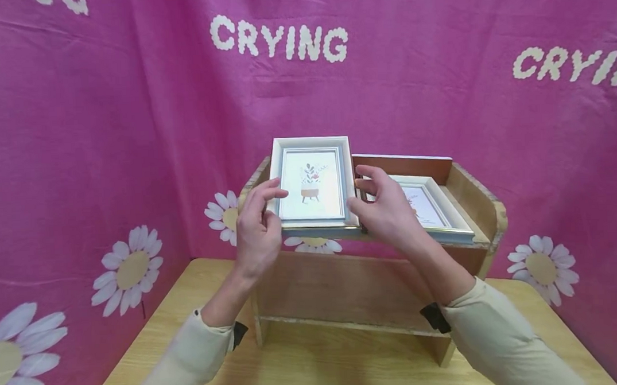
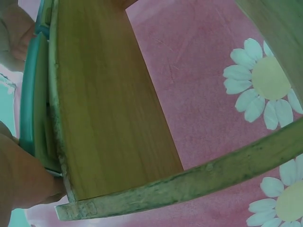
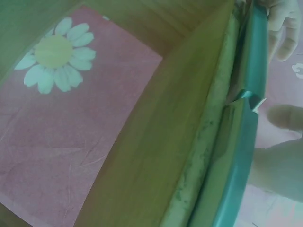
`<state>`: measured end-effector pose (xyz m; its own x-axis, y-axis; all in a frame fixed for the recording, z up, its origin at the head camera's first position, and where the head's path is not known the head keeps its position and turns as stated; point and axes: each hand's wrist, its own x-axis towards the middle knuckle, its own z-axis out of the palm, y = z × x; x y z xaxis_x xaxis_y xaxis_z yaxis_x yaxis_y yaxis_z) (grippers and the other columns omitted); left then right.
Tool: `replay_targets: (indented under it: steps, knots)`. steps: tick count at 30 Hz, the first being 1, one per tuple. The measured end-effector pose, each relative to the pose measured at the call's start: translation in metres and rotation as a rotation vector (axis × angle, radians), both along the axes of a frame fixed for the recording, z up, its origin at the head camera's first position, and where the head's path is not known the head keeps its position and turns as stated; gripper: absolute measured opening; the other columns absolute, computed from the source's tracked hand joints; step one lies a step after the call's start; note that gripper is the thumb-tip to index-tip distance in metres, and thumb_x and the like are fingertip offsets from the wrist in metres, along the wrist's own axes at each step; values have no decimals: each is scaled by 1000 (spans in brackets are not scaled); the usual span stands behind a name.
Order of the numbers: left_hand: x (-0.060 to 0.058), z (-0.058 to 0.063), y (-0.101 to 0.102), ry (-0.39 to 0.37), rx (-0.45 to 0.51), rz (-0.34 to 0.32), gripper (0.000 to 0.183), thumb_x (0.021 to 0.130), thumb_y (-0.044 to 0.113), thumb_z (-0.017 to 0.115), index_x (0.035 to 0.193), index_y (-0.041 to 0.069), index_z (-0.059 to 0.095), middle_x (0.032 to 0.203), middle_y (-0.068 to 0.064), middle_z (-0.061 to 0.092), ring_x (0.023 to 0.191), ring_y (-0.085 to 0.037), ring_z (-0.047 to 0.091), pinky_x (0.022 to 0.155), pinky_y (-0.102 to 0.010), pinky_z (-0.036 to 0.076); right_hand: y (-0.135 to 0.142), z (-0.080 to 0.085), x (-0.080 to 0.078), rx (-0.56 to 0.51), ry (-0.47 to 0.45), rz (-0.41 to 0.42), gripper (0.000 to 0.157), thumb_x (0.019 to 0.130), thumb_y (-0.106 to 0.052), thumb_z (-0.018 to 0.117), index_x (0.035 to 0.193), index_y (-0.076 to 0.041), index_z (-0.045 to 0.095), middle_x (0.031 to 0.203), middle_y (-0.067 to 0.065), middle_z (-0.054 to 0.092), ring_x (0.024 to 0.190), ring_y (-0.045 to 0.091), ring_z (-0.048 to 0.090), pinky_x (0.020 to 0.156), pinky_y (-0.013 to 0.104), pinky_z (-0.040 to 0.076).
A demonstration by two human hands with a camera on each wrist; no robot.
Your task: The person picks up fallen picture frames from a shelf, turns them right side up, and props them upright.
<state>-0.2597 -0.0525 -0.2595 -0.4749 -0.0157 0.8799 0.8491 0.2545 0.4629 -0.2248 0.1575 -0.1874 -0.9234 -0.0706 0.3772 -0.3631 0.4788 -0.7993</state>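
Observation:
A cream picture frame point(image 1: 315, 222) with a potted-plant print lies face up on top of a wooden shelf unit point(image 1: 338, 271), over its front edge. At its left side is my left hand point(image 1: 258, 226), index finger reaching over the border and thumb near the lower corner. My right hand point(image 1: 389, 209) is at its right side, thumb by the border and fingers loosely bent. A second picture frame point(image 1: 446, 209) lies to the right, partly behind that hand. Both frames' edges show along the shelf in the wrist views, where the right thumb point(image 3: 284, 117) looks apart from the frame.
The shelf unit stands on a light wooden table point(image 1: 199, 289). It has a raised right side panel point(image 1: 476, 202) and a low back board point(image 1: 405, 168). Behind hangs a pink cloth point(image 1: 413, 96) printed with daisies and lettering.

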Motion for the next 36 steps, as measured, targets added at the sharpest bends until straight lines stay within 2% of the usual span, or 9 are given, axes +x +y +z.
replay_targets:
  steps: [5,11,16,23,25,27,30,33,36]
  knots:
    - [-3,-1,2,61,14,52,34,84,-21,48,108,-3,65,131,-16,61,134,-29,47,52,-14,38,1,7,-12,-58,-17,-66,62,88,1,57,147,8,38,129,23,59,120,30,56,100,34,49]
    - [-6,-6,8,129,34,53,36,82,-24,47,105,-3,66,127,-17,63,137,-38,44,60,-10,45,7,9,-24,-112,-90,-13,59,87,2,56,145,2,46,116,17,54,104,23,53,75,18,47]
    - [-10,-6,8,180,28,56,34,82,-23,51,104,-2,66,127,-18,63,138,-40,43,68,-11,51,5,8,-27,-113,-94,43,62,89,2,52,150,-5,42,124,19,54,103,28,61,71,23,54]
    - [-14,-4,0,171,-21,44,33,82,-22,49,105,-3,64,132,-19,59,138,-37,43,52,-14,40,4,6,-28,-122,-87,38,59,91,1,55,148,-4,42,137,21,53,110,34,61,86,41,57]
    - [-13,-2,-3,148,-54,65,36,82,-21,49,109,-3,63,137,-19,55,138,-34,43,59,-18,48,4,5,-28,-137,-81,34,58,90,2,56,147,-3,43,136,21,54,110,34,61,88,42,56]
    - [-11,0,-6,104,-87,92,39,83,-19,49,117,-3,60,142,-20,50,138,-30,42,76,-24,56,3,4,-28,-150,-71,29,57,90,2,57,145,-3,43,135,20,54,108,34,61,88,41,56]
    - [-7,6,-8,-13,-115,78,47,87,-16,47,133,-4,50,148,-20,42,139,-26,41,102,-40,51,2,3,-27,-164,-50,27,56,89,3,57,144,-3,44,131,20,55,103,33,62,83,37,57]
    - [-1,15,-10,-166,-128,27,55,91,-12,47,144,-3,38,150,-18,37,136,-25,43,107,-43,44,2,3,-26,-180,-39,26,57,89,4,56,144,-3,45,130,20,56,101,32,61,78,33,57]
    - [2,23,-11,-291,-128,-51,60,93,-10,46,150,0,29,151,-15,35,137,-24,43,106,-41,44,2,4,-25,-189,-33,19,58,88,4,57,144,-5,45,130,19,55,100,30,62,76,32,57]
